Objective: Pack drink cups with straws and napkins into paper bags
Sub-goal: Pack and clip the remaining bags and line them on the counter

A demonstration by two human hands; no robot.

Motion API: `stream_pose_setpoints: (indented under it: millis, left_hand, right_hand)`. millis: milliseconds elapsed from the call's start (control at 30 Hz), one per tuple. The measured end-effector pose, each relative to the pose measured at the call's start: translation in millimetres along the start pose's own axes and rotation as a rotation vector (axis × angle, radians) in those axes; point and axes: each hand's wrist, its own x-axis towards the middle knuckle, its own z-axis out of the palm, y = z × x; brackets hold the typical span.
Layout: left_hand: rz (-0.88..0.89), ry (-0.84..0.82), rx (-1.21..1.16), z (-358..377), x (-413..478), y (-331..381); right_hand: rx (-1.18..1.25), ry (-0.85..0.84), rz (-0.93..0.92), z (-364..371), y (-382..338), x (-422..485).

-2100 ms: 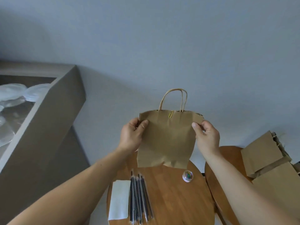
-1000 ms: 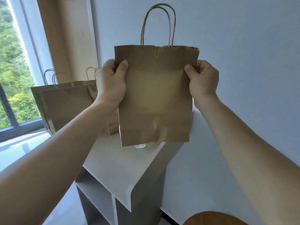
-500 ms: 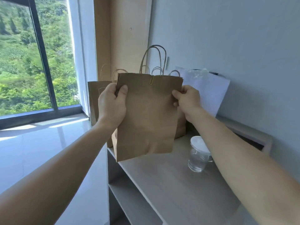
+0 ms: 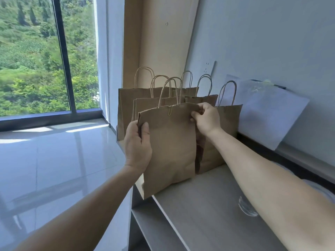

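I hold a brown paper bag (image 4: 170, 145) with twisted handles and a gold paper clip (image 4: 169, 110) on its top edge. My left hand (image 4: 138, 144) grips its left edge, thumb on the front. My right hand (image 4: 206, 119) pinches its top right corner. The bag's bottom hangs at the left front edge of a grey shelf top (image 4: 203, 211). Several more brown paper bags (image 4: 224, 124) stand upright on the shelf top right behind it.
A clear cup (image 4: 247, 207) sits on the shelf top, mostly hidden under my right forearm. A white sheet (image 4: 268, 113) leans on the wall at the right. Glossy tiled floor (image 4: 54, 156) and a large window (image 4: 36, 55) lie to the left.
The bag has come down and forward to the shelf top, close in front of the standing bags. My right hand has shifted to the bag's top corner.
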Motion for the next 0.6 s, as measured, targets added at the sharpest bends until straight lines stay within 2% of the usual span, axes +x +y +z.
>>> stream_pose_setpoints:
  millis: [200, 400, 600]
  left_hand:
    - [0.058, -0.021, -0.022, 26.0, -2.9, -11.5]
    - [0.083, -0.071, -0.034, 42.9, -6.1, -15.9]
    - [0.058, -0.072, -0.028, 42.0, -3.6, -14.5]
  right_hand:
    - [-0.175, 0.06, -0.081, -10.9, 5.1, 9.3]
    - [-0.419, 0.074, -0.315, -23.6, 4.6, 11.7]
    - [-0.417, 0.055, -0.303, -28.4, 7.2, 8.1]
